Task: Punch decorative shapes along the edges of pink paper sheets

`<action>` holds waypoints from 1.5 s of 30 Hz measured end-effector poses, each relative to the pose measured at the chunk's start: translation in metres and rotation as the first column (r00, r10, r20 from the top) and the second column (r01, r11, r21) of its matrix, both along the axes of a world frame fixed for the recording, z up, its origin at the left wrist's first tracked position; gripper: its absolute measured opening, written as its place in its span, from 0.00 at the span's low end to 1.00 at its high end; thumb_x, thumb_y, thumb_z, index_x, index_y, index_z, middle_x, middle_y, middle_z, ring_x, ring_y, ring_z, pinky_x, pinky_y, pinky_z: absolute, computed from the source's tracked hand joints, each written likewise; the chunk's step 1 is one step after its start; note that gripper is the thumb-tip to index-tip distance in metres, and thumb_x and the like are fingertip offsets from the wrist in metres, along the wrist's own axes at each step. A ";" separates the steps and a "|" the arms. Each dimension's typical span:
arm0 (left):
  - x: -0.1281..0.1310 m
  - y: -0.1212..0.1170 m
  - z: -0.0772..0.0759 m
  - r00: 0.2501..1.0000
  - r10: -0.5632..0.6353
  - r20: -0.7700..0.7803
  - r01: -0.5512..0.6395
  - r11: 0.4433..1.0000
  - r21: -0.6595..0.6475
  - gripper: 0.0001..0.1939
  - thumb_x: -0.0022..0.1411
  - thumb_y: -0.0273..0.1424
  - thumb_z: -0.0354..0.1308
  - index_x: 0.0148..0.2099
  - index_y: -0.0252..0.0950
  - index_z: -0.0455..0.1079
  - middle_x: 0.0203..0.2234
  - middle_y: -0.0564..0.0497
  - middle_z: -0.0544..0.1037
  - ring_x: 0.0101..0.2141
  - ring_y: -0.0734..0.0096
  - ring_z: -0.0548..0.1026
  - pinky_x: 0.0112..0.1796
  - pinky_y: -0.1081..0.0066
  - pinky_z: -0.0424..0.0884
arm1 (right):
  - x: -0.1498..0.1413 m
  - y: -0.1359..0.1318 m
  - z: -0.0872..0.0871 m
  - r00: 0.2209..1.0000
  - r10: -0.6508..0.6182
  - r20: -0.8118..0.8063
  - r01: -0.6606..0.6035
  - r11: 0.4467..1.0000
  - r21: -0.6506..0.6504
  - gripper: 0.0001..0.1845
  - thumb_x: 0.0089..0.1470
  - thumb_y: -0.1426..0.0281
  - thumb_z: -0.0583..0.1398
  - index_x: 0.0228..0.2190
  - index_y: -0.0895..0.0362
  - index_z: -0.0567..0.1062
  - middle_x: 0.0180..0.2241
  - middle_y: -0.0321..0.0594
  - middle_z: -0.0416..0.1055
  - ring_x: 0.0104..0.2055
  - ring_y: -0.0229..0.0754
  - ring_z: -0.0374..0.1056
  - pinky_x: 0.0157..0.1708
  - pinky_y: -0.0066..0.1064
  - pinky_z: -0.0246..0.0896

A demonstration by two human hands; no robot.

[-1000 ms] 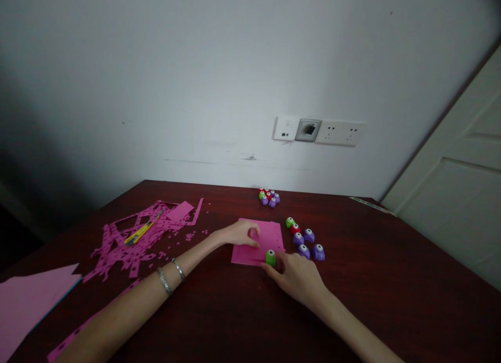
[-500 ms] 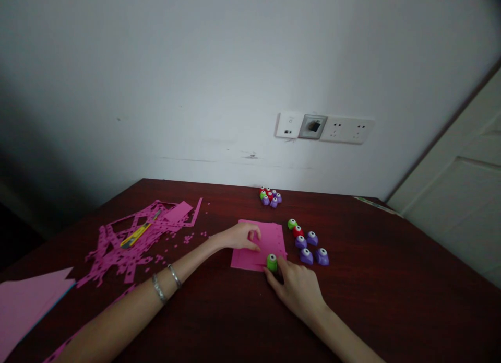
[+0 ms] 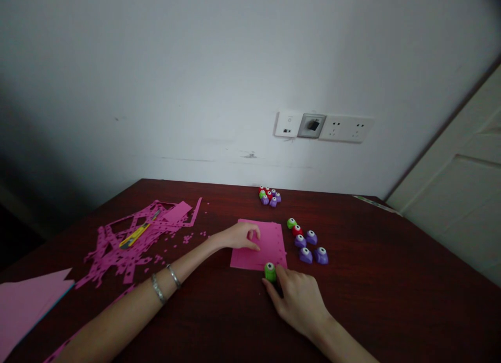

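Pink sheets of paper (image 3: pixel 270 243) lie stacked near the middle of the table. My left hand (image 3: pixel 239 235) rests on the stack's left part, thumb and forefinger curved but apart, holding nothing. A green craft punch (image 3: pixel 270 272) with a white, dark-centred top is at the stack's near edge. My right hand (image 3: pixel 299 297) grips it between thumb and fingers from the right. Closest to that hand on the far side are purple punches (image 3: pixel 306 255), (image 3: pixel 321 255), with a red punch (image 3: pixel 297 231) and another green punch (image 3: pixel 291 223) beyond.
A second cluster of small punches (image 3: pixel 270 196) stands near the wall. At left, a yellow utility knife (image 3: pixel 139 232) lies on pink punched scraps (image 3: pixel 117 250). Large pink sheets (image 3: pixel 31 305) are at the table's left edge. A thin strip (image 3: pixel 376 204) lies at the back right.
My right hand has drawn the green punch slightly towards me, from over the paper's near edge to just at or past it. My left hand has stayed on the paper.
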State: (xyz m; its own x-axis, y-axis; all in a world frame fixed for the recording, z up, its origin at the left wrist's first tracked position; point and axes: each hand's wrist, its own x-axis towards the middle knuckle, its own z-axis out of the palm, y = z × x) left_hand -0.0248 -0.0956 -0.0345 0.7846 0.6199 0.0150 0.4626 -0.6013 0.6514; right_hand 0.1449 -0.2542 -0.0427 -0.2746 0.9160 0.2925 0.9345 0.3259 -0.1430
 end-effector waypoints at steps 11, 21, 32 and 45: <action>-0.001 0.000 -0.002 1.000 -0.005 0.000 0.005 1.000 -0.004 0.17 0.46 0.39 0.63 0.37 0.35 0.68 0.24 0.56 0.65 0.25 0.76 0.63 0.26 0.76 0.57 | 0.070 -0.023 -0.003 0.978 -0.204 0.036 0.202 0.978 0.051 0.16 0.57 0.58 0.49 0.24 0.54 0.63 0.21 0.34 0.70 0.21 0.40 0.68 0.19 0.27 0.47; -0.002 -0.003 0.002 1.000 -0.003 -0.004 0.002 1.000 -0.028 0.18 0.47 0.40 0.62 0.38 0.35 0.68 0.28 0.54 0.68 0.28 0.73 0.65 0.28 0.74 0.59 | 0.101 -0.018 -0.004 0.932 -0.339 0.129 0.347 0.936 -0.049 0.17 0.58 0.57 0.46 0.26 0.54 0.64 0.23 0.36 0.72 0.25 0.45 0.72 0.18 0.28 0.49; -0.001 -0.008 0.007 1.000 0.018 -0.019 -0.019 0.999 -0.037 0.17 0.47 0.39 0.62 0.37 0.35 0.68 0.26 0.55 0.67 0.27 0.75 0.64 0.27 0.75 0.59 | 0.098 -0.017 -0.008 0.917 -0.370 0.150 0.380 0.924 -0.044 0.15 0.57 0.59 0.48 0.27 0.55 0.65 0.24 0.39 0.73 0.25 0.46 0.71 0.18 0.28 0.49; -0.002 -0.007 0.004 1.000 0.018 -0.010 -0.017 1.000 0.014 0.17 0.47 0.38 0.63 0.37 0.34 0.69 0.27 0.54 0.68 0.28 0.74 0.65 0.28 0.75 0.59 | 0.077 -0.025 0.026 0.955 -0.297 0.019 0.297 0.955 -0.003 0.17 0.56 0.57 0.49 0.23 0.54 0.64 0.21 0.35 0.70 0.21 0.41 0.68 0.19 0.27 0.52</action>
